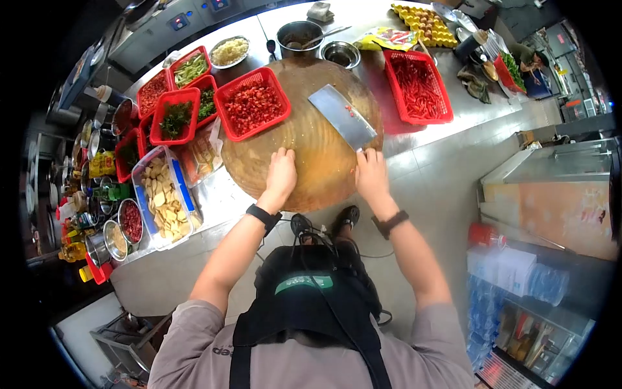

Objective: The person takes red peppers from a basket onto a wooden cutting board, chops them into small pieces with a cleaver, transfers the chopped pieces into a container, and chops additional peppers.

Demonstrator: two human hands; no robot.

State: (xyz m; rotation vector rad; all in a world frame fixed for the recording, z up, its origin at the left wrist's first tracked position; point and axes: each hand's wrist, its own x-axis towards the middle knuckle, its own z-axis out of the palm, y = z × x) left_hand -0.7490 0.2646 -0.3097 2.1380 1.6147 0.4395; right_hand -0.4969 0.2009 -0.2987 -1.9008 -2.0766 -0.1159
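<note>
A round wooden chopping block (317, 178) sits at the counter's front edge, with a few red bits on it. My right hand (372, 174) is closed around the handle end of a cleaver (342, 117). Its broad blade lies over the block, pointing up and left, with red bits stuck to it. My left hand (281, 172) rests on the block's near left part, fingers curled in and nothing seen in them. Just above it, a red basket of chopped red chillies (253, 102) overlaps the block's left edge.
Whole red chillies fill a basket (418, 87) at right. To the left stand a plastic tub of sliced pale pieces (167, 194), a basket of green herbs (175, 118) and a bowl of minced pale food (229, 52). Behind are a metal pot (299, 37) and an egg tray (424, 24).
</note>
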